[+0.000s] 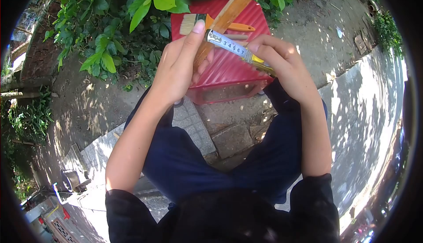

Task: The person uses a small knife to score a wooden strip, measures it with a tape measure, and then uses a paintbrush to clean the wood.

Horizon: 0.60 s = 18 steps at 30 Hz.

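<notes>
Head view. Lost the upper end of the wooden stick (231, 9) past the top edge of the frame, and the lower end behind the palm of the left hand (176, 69). Could see little of the case of the tape measure (232, 46): only a yellow sliver among the fingers of the right hand (282, 62). Found the paintbrush (200, 21) crossed by the stick, with part of its handle hidden, and much of the red stool (229, 73) covered by both hands. Could not make out the corners, blacked out by the round lens edge.

Held the stick in the left hand, fingers curled round it from behind, thumb pressed on the hook end of the tape against the wood. Gripped the tape case in the right hand, fingers closed tight about it. Had the stick tilted in front of the stool, long axis from upper right down to lower left. Had the drawn-out blade laid across it, from the thumb at upper left down to the case at lower right, digits 3 to 7 facing the camera. Saw the brush lying on the stool top, bristles to the left, orange handle to the right. Saw dark trousers (185, 163) over grey paving (194, 128), and green leaves (110, 35) beyond the stool.
</notes>
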{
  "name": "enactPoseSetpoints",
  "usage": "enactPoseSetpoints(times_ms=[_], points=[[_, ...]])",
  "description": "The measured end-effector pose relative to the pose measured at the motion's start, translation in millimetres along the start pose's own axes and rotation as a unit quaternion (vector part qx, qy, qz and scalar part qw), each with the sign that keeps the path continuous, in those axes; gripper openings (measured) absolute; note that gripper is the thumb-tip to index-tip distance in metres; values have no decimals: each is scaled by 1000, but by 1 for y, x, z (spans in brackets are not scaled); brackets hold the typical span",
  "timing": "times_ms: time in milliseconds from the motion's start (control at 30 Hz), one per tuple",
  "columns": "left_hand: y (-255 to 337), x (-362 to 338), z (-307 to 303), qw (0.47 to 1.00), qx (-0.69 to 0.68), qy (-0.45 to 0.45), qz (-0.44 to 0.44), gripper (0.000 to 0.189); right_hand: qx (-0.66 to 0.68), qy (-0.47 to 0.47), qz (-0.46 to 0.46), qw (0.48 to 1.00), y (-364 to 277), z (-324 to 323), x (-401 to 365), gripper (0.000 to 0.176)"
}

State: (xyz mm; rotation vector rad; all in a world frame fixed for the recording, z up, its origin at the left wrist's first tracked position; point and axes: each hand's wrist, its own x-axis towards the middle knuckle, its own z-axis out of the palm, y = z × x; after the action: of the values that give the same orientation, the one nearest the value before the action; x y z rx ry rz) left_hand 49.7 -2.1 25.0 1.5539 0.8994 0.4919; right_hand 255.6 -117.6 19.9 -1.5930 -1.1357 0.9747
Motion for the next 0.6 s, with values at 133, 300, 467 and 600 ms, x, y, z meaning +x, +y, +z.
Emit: enactPoseSetpoints(times_ms=[133,300,467,600], points=[[1,-1,1,1000,3,1,-8,71,-3,0,0,1000,2,0,-1,40],[0,1,1,1000,-13,-4,-2,68,-8,-5,-2,1000,3,-2,1,40],[-2,2,-2,1000,-25,-9,-13,73,-6,-11,-11,1000,4,-2,1,39],[-3,1,-2,1000,-26,-8,-13,71,-2,-13,-7,1000,5,-2,1,38]])
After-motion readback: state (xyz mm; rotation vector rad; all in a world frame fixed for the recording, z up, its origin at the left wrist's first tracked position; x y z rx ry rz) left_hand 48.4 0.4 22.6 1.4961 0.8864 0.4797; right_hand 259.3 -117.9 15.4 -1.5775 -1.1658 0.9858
